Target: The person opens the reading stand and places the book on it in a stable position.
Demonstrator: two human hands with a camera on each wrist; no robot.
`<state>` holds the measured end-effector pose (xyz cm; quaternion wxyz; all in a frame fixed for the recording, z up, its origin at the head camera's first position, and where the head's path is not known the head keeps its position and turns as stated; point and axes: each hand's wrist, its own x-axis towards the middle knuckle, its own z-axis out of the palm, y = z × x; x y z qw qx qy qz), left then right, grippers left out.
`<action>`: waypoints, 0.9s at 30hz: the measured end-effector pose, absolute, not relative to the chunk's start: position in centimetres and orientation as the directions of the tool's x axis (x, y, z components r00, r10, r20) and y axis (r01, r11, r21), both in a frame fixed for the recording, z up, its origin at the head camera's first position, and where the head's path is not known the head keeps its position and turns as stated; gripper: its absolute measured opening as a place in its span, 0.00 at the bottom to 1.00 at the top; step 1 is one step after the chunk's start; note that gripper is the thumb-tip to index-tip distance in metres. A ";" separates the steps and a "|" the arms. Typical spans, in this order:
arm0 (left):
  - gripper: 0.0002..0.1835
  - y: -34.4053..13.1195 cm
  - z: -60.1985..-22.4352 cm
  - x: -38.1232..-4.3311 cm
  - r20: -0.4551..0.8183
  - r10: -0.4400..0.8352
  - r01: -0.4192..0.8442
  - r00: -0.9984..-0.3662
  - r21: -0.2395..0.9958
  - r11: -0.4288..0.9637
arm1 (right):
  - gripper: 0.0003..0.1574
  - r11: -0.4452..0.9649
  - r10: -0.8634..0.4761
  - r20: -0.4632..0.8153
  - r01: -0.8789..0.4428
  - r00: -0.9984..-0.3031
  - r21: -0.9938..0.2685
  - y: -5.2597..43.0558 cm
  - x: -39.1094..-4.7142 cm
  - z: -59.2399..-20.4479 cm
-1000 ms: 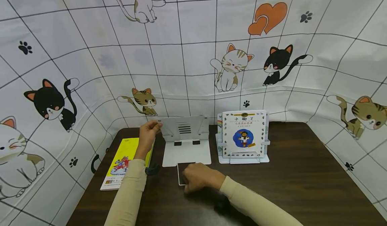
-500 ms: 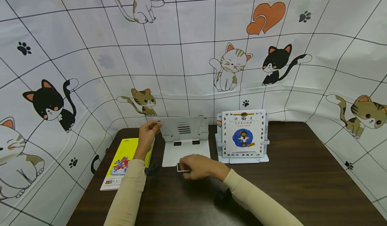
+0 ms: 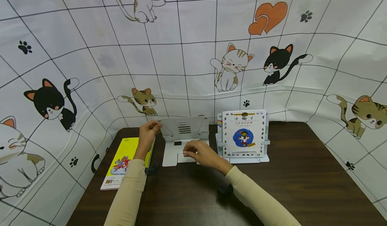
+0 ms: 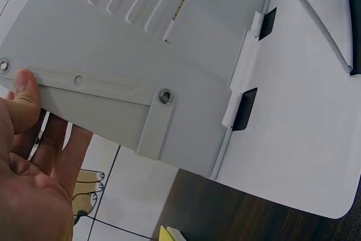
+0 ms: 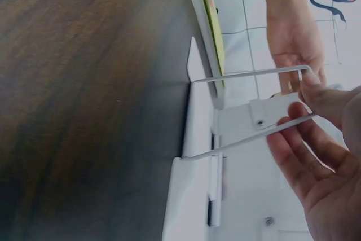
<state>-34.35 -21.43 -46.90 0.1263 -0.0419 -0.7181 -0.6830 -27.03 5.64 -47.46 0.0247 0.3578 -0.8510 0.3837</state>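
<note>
A white folding book stand (image 3: pixel 170 153) stands on the dark table with its slotted back plate (image 4: pixel 113 32) raised. My left hand (image 3: pixel 147 138) pinches that plate's upper left corner, thumb on the face toward me and the other fingers behind. At the base's front edge a thin white wire bracket (image 5: pixel 248 74) stands up. My right hand (image 3: pixel 203 153) holds the bracket's top bar between thumb and fingers, over the base. Both wire legs meet the base's front edge in the right wrist view. Part of the base is hidden by my right hand.
A yellow book (image 3: pixel 128 152) lies at the left, beside my left forearm. To the right, another stand holds an upright white picture book (image 3: pixel 244 125) behind its own wire bracket. A cat-patterned sheet (image 3: pixel 193 61) hangs behind the table (image 3: pixel 287 179).
My right hand has swung the wire bracket up from lying on the table to standing above the base's front edge. The left hand stays at the plate's corner.
</note>
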 end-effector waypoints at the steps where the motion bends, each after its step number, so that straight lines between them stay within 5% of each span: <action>1: 0.05 -21.4 -46.9 -34.4 0.235 -0.113 0.230 -0.965 0.971 0.059 | 0.06 0.446 -0.567 0.325 -0.613 -0.757 -0.652 5.7 -27.1 -47.7; 11: 0.06 -21.4 -47.1 -34.5 0.228 -0.107 0.221 -0.968 0.972 0.078 | 0.05 0.502 -0.375 0.219 -0.396 -0.901 -0.769 6.4 -27.9 -50.7; 27: 0.06 -21.4 -47.3 -33.6 0.268 -0.123 0.255 -0.956 0.961 0.108 | 0.04 0.509 -0.288 0.107 -0.247 -0.952 -0.824 6.0 -28.5 -52.0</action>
